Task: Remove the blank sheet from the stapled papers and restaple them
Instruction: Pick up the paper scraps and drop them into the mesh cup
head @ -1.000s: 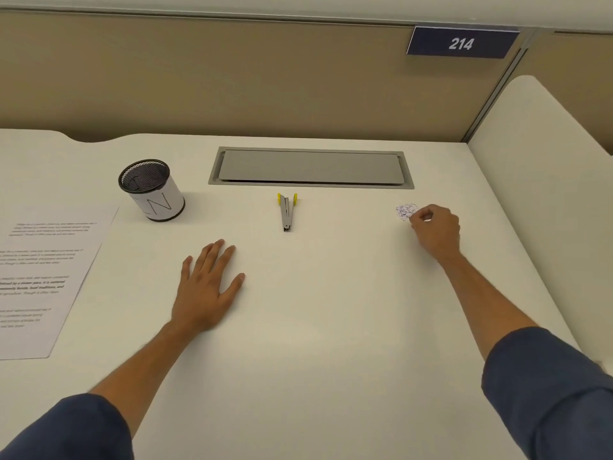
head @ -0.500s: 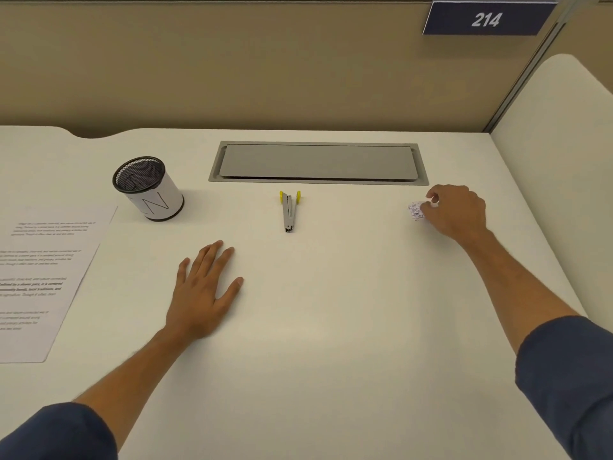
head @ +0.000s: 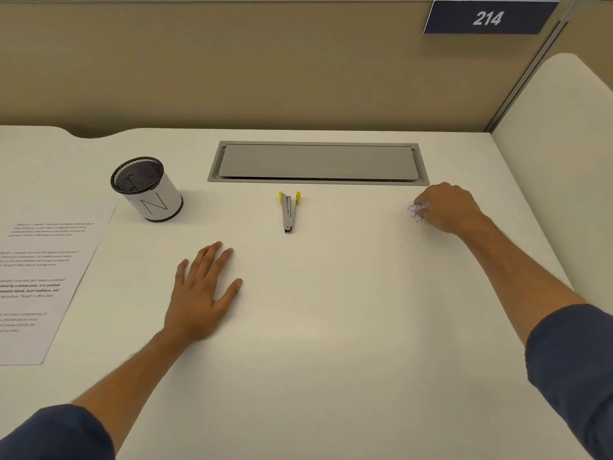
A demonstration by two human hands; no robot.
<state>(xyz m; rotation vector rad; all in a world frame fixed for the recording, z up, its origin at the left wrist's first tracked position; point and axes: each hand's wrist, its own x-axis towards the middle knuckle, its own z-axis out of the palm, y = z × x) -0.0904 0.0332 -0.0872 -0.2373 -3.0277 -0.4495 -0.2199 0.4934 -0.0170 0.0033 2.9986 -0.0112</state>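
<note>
- Closest in, two forearms in dark blue sleeves [head: 577, 370] come up from the near edge of the white desk [head: 331, 343].
- The left hand [head: 202, 293] rests flat, palm down, a bit left of the desk's middle. Fingers [head: 212, 257] straight and spread, nothing held.
- The printed papers [head: 39, 280] lie flat along the left edge, partly cut off by the frame, well apart from both hands. Several blocks of text on the top sheet, too small to read. Can't tell if there's a staple in them.
- Further back, a small silver stapler [head: 289, 212] with yellow tabs lies about midway across, its yellow end toward the far edge. Nobody's touching it.
- Over toward the right edge, the right hand [head: 447, 207] is curled over a crumpled paper ball [head: 416, 211], fingers closed on it.
- Back left there's a mesh pen cup [head: 147, 189] wrapped in white paper with an "N" on it, standing upright.
- Near the far edge, a grey cable hatch [head: 318, 162] is set into the desk.
- On the tan partition behind, a navy sign [head: 487, 18] reads 214.
</note>
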